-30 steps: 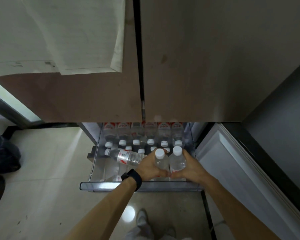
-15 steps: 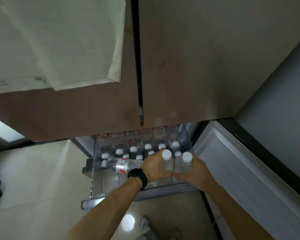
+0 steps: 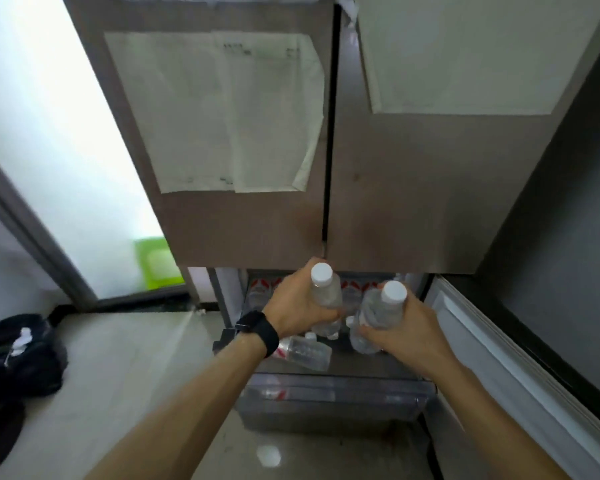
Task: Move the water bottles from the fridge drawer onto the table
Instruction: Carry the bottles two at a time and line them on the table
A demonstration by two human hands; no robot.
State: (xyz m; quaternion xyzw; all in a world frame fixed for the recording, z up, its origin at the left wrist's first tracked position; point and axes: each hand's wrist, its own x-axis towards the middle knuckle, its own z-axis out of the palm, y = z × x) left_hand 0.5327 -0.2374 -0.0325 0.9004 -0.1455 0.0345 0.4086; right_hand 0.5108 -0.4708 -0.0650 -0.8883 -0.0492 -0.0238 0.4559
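Left grip (image 3: 297,306) clamped one water bottle (image 3: 326,296), right grip (image 3: 407,329) a second bottle (image 3: 378,315), both held above the fridge drawer (image 3: 336,400); lift-out seemed in hand, next a carry to the unseen counter

Fridge doors (image 3: 413,202) overhang the rear bottles (image 3: 262,288); drawer (image 3: 336,400) front open from above, lying bottle (image 3: 305,355) at left

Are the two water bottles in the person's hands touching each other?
Apart. The head view shows a gap between the left-hand bottle and the right-hand bottle, with the red-labelled bottles behind visible through it.
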